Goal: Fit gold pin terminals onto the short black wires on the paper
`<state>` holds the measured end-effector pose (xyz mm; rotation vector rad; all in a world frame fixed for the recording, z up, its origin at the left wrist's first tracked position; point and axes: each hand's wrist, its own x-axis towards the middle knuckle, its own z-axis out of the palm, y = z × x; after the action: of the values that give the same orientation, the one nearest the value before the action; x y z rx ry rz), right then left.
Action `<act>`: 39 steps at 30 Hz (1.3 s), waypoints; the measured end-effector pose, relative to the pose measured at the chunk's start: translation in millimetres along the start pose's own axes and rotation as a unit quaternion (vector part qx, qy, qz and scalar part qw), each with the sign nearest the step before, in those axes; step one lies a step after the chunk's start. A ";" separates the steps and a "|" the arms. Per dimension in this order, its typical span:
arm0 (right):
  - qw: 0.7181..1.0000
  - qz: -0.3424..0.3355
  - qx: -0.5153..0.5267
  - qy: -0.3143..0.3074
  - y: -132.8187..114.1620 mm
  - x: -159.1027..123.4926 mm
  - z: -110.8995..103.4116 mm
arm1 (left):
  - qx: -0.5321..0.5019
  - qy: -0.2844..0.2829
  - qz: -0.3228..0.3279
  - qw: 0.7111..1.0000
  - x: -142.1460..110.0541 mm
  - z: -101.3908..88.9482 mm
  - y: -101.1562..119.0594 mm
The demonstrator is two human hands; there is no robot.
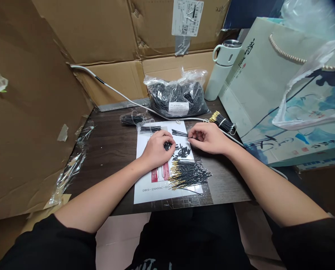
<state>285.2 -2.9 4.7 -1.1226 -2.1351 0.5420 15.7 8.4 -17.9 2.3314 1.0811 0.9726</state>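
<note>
My left hand (158, 149) is curled over the paper sheet, with small black tube pieces (167, 145) showing between its thumb and index finger. A few thin black wires (179, 133) point leftward out of my right hand (207, 138), whose thumb and fingers are pinched on their right ends. Between and below the hands lies a loose scatter of short black tubes (183, 151). Closer to me is a pile of black wires with gold tips (188, 174), gold ends to the left. All of this rests on or over the printed paper sheet (144, 197).
Behind the sheet are bundled black wires (133, 119), a clear bag of black parts (178, 95) and a gold-tipped bundle (223, 122). A white cable (119, 93) crosses the table (99, 157). A bottle (219, 75), a paper bag (257, 93) and cardboard walls (99, 33) enclose it.
</note>
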 end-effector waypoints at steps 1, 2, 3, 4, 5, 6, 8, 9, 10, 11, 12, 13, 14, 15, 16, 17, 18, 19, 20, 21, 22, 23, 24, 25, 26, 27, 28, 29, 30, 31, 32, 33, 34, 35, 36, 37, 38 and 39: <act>1.000 0.000 0.018 -0.021 -3.4 -0.3 -2.7 | 0.001 -0.003 0.000 1.000 0.0 0.0 -0.4; 0.998 0.000 0.037 -0.046 -7.2 -0.7 -5.3 | 0.002 -0.007 0.002 1.000 0.0 0.1 -0.7; 0.996 -0.001 0.055 -0.076 -11.1 -1.2 -7.9 | 0.004 -0.011 0.004 1.000 0.0 0.2 -1.2; 0.992 -0.002 0.069 -0.110 -15.1 -1.7 -10.3 | 0.005 -0.014 0.006 1.000 -0.1 0.3 -1.6; 0.986 -0.001 0.078 -0.145 -18.8 -2.2 -12.4 | 0.005 -0.016 0.007 1.000 -0.2 0.5 -2.1; 0.981 0.004 0.083 -0.177 -22.2 -2.8 -14.3 | 0.004 -0.018 0.008 1.000 -0.3 0.7 -2.5; 0.971 0.013 0.079 -0.224 -27.1 -3.6 -16.6 | 0.001 -0.018 0.010 1.000 -0.3 1.2 -3.3; 0.968 0.015 0.070 -0.239 -28.7 -3.9 -17.0 | 0.000 -0.018 0.011 1.000 -0.3 1.3 -3.5; 0.967 0.017 0.058 -0.249 -29.7 -4.0 -17.0 | -0.001 -0.018 0.013 1.000 -0.1 1.4 -3.5; 0.965 0.018 0.045 -0.257 -30.4 -4.0 -16.6 | -0.002 -0.017 0.016 1.000 0.0 1.3 -3.4; 0.964 0.019 0.034 -0.262 -30.8 -3.8 -16.0 | -0.003 -0.016 0.019 1.000 0.2 1.1 -3.0; 0.964 0.021 0.025 -0.265 -31.2 -3.6 -15.3 | -0.006 -0.017 0.022 1.000 0.4 0.8 -2.4; 0.963 0.025 0.020 -0.269 -31.7 -3.4 -14.6 | -0.009 -0.017 0.023 1.000 0.6 0.4 -1.7; 0.962 0.027 0.015 -0.272 -32.3 -3.1 -13.9 | -0.013 -0.017 0.024 0.999 0.6 0.0 -0.8; 0.961 0.028 0.010 -0.274 -33.2 -2.9 -13.5 | -0.017 -0.016 0.023 0.999 0.6 -0.4 0.2; 0.961 0.026 0.004 -0.276 -34.2 -2.6 -13.2 | -0.021 -0.014 0.021 0.999 0.5 -0.9 1.4; 0.960 0.023 -0.004 -0.278 -35.3 -2.5 -13.0 | -0.024 -0.012 0.017 0.999 0.3 -1.3 2.7; 0.960 0.019 -0.014 -0.280 -36.5 -2.5 -13.0 | -0.024 -0.008 0.012 1.000 0.1 -1.8 4.0; 0.959 0.016 -0.024 -0.283 -37.7 -2.5 -13.1 | -0.024 -0.005 0.003 1.000 -0.1 -2.3 5.4; 0.957 0.014 -0.034 -0.288 -38.8 -2.7 -13.4 | -0.025 -0.003 -0.009 1.000 -0.3 -2.9 6.8; 0.955 0.015 -0.042 -0.292 -39.7 -2.9 -13.8 | -0.029 -0.002 -0.023 0.999 -0.5 -3.3 8.0; 0.954 0.016 -0.051 -0.294 -40.2 -3.2 -14.4 | -0.036 -0.002 -0.037 0.999 -0.7 -3.7 9.0; 0.954 0.015 -0.057 -0.293 -40.4 -3.5 -15.2 | -0.047 -0.001 -0.051 0.998 -0.8 -3.8 9.8; 0.955 0.014 -0.058 -0.289 -40.1 -3.9 -16.1 | -0.060 0.000 -0.063 0.996 -0.9 -3.7 10.2; 0.958 0.011 -0.054 -0.282 -39.4 -4.2 -17.2 | -0.072 0.003 -0.074 0.995 -0.9 -3.3 10.3; 0.961 0.006 -0.047 -0.271 -38.4 -4.4 -18.3 | -0.083 0.005 -0.083 0.993 -0.9 -2.7 10.0; 0.965 0.000 -0.039 -0.258 -37.2 -4.6 -19.3 | -0.094 0.008 -0.090 0.991 -0.9 -1.9 9.4; 0.969 -0.006 -0.031 -0.245 -35.8 -4.6 -20.1 | -0.104 0.011 -0.096 0.990 -0.9 -1.0 8.7; 0.971 -0.010 -0.027 -0.235 -34.4 -4.5 -20.7 | -0.114 0.016 -0.100 0.988 -0.8 -0.1 7.9; 0.973 -0.013 -0.027 -0.230 -33.2 -4.3 -20.8 | -0.123 0.020 -0.103 0.987 -0.7 0.7 7.1; 0.972 -0.014 -0.030 -0.231 -32.2 -4.0 -20.6 | -0.128 0.027 -0.104 0.986 -0.6 1.3 6.4; 0.971 -0.012 -0.033 -0.237 -31.6 -3.6 -20.0 | -0.127 0.034 -0.103 0.986 -0.4 1.7 5.8; 0.968 -0.010 -0.035 -0.247 -31.2 -3.2 -19.0 | -0.123 0.041 -0.098 0.987 -0.3 1.9 5.4; 0.966 -0.010 -0.035 -0.257 -31.3 -2.9 -17.9 | -0.117 0.045 -0.091 0.988 -0.1 1.9 5.1; 0.963 -0.012 -0.034 -0.265 -31.7 -2.7 -16.6 | -0.112 0.047 -0.083 0.989 0.1 1.8 5.0; 0.962 -0.016 -0.032 -0.271 -32.4 -2.6 -15.4 | -0.108 0.048 -0.075 0.990 0.2 1.6 4.9; 0.961 -0.021 -0.031 -0.274 -33.3 -2.7 -14.3 | -0.107 0.048 -0.069 0.991 0.4 1.4 4.8; 0.961 -0.024 -0.031 -0.275 -34.3 -3.1 -13.4 | -0.107 0.047 -0.067 0.991 0.5 1.3 4.8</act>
<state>276.7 -23.5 34.2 -1.0334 -2.6598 0.8479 19.3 5.7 -15.7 2.0323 1.0952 1.0987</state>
